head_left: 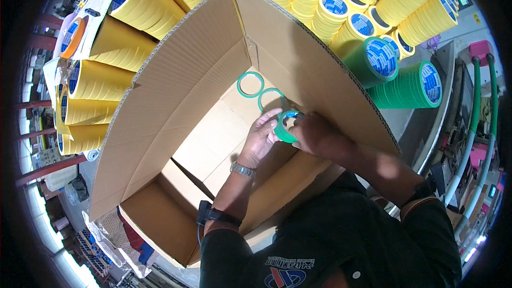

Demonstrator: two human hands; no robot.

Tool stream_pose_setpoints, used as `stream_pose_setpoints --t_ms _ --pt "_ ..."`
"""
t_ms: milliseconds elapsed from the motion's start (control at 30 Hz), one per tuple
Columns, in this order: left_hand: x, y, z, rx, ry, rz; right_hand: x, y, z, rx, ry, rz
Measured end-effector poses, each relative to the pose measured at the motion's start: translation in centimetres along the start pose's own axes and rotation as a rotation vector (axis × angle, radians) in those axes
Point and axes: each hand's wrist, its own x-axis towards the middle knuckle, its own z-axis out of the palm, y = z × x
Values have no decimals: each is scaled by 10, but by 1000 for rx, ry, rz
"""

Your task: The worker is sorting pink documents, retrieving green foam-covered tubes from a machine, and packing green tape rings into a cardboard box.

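Observation:
Both my hands reach down into a large open cardboard box [176,101]. Together they grip a short stack of green tape rolls [286,128] held on its side against the box's right wall. My left hand [262,134] wraps the stack from the left, and my right hand [314,136] covers it from the right. Two single green tape rolls [250,84] [270,98] lie flat on the box floor just beyond my hands, side by side along the right wall.
Long stacks of yellow tape rolls [149,5] surround the box at the left and back. Two stacks of green tape rolls [410,86] lie at the right on a grey surface. Green and white hoses [474,128] run down the far right.

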Motion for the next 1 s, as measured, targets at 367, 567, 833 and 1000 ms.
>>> stream_pose_setpoints --t_ms 367,567,833,1000 --pt "8 -24 -34 143 132 -94 6 7 12 56 144 68" --pt "-14 -12 -17 40 96 -65 6 -2 -6 276 98 85" --pt "-23 9 -23 66 300 54 8 -10 -19 574 204 226" --pt "-20 2 -19 8 186 126 19 18 15 816 233 198"
